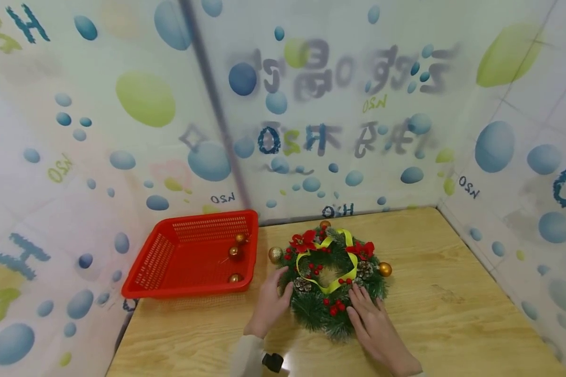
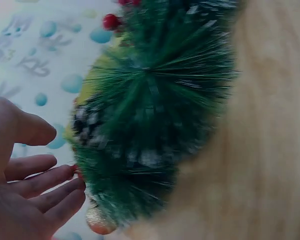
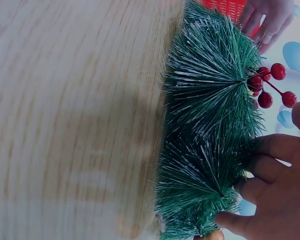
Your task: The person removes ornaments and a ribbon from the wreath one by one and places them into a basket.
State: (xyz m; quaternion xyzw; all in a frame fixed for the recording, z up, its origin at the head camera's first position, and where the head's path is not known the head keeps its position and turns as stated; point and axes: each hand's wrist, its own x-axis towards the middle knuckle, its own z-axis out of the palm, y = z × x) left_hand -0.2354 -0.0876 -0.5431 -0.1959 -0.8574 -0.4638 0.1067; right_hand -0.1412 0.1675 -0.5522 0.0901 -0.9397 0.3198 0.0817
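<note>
A green Christmas wreath (image 1: pixel 311 309) lies on the wooden table, dressed with red poinsettias, red berries (image 3: pixel 264 82), pinecones (image 1: pixel 303 284) and a yellow ribbon (image 1: pixel 354 264). Gold baubles (image 1: pixel 384 269) sit at its outer edge. At the wreath's left side is my left hand (image 1: pixel 270 299), fingers extended beside the greenery; the left wrist view has its fingertips near a gold bauble (image 2: pixel 100 220). My right hand (image 1: pixel 377 327) rests on the wreath's lower right, its fingers reaching over the needles (image 3: pixel 205 170).
A red plastic basket (image 1: pixel 170 288) with several gold baubles (image 1: pixel 235 253) stands left of the wreath. Behind the table (image 1: pixel 453 314) hangs a pale sheet (image 1: pixel 311 193) patterned with blue and green dots, with more of it at both sides. A dark band circles the left wrist.
</note>
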